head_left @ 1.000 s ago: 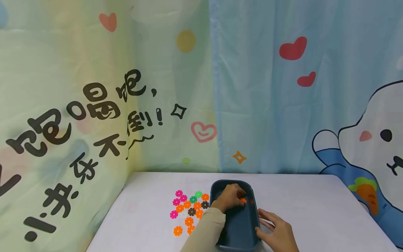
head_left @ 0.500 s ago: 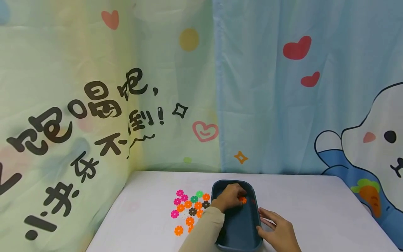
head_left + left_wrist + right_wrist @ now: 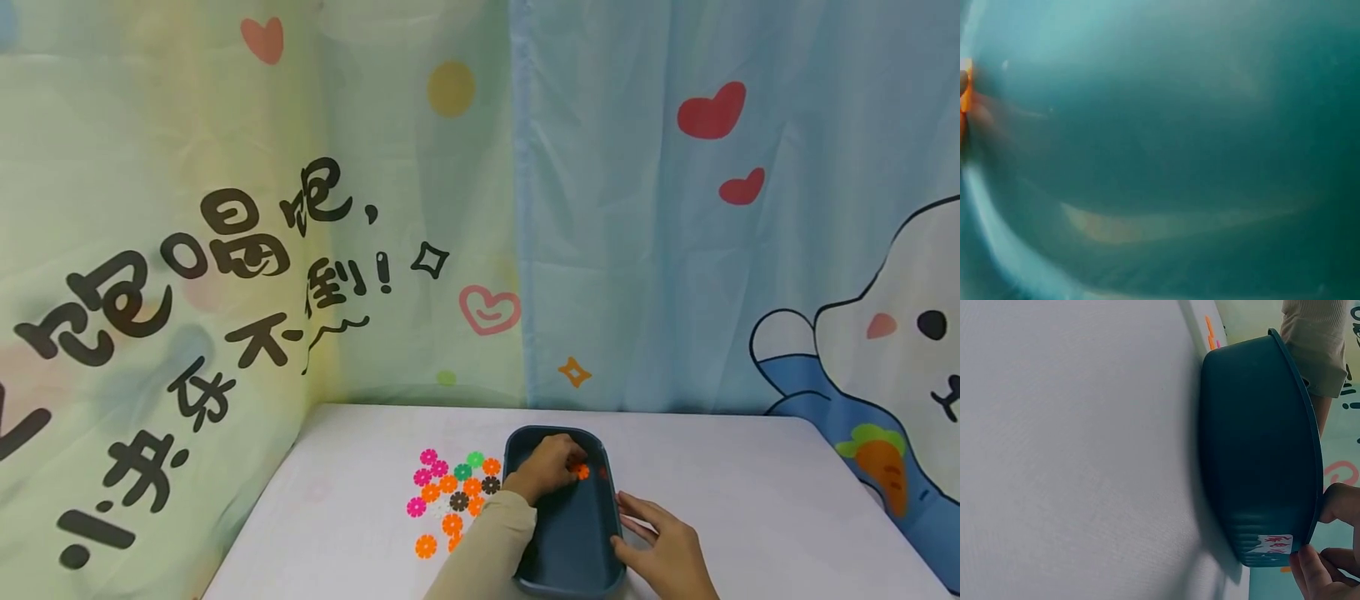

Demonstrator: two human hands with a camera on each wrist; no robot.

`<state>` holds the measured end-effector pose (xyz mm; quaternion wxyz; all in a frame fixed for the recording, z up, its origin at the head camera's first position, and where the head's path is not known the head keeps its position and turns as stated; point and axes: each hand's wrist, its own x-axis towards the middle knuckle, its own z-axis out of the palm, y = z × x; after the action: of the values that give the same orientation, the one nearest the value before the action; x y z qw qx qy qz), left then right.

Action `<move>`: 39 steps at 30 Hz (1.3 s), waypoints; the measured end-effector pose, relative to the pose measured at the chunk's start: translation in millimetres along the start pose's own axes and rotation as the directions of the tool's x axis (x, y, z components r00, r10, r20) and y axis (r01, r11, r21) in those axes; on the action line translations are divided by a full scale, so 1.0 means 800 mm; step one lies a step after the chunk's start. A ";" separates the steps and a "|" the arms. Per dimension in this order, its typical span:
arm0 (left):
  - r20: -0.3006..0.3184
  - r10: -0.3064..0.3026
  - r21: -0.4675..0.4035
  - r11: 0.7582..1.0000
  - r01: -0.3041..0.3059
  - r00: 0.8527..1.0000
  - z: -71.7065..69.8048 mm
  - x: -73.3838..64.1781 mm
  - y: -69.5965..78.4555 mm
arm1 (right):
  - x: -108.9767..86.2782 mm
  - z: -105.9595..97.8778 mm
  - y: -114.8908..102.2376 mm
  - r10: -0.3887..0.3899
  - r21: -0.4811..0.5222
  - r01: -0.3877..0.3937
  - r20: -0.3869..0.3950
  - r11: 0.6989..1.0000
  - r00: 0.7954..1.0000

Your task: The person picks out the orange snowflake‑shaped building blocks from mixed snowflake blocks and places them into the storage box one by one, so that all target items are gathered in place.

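Observation:
Inside the dark blue-green tray (image 3: 573,533), toward its far end, my left hand (image 3: 547,467) reaches down with bent fingers. It pinches an orange flower-shaped piece (image 3: 581,472); in the left wrist view, fingertips hold this orange piece (image 3: 967,87) at the left edge. A small red spot shows close to it in the tray. My right hand (image 3: 663,546) holds the tray's right rim, thumb at the edge and fingers along the outer wall. The right wrist view shows that hand (image 3: 1332,562) by a white label with red marks on the tray (image 3: 1254,444).
Left of the tray, several loose flower-shaped pieces lie on the white table (image 3: 337,500): pink (image 3: 416,507), orange (image 3: 426,547), green (image 3: 462,472) and dark brown (image 3: 459,502). My left sleeve hides some of them. A printed curtain (image 3: 637,292) hangs behind the table.
The head view has shifted slightly. My left hand has barely moved at the far end of the tray, and my right hand stays at the rim.

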<state>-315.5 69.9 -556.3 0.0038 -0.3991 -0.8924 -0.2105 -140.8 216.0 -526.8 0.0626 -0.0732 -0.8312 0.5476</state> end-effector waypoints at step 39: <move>-0.065 -0.099 0.019 0.995 0.101 0.993 -0.004 -0.005 0.004 | 0.004 0.000 0.008 -0.137 -0.006 0.137 -0.018 0.991 0.990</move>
<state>-310.9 67.5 -553.3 0.0262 -0.3469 -0.9129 -0.2134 -143.4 219.1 -532.6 0.1076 -0.0210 -0.8349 0.5394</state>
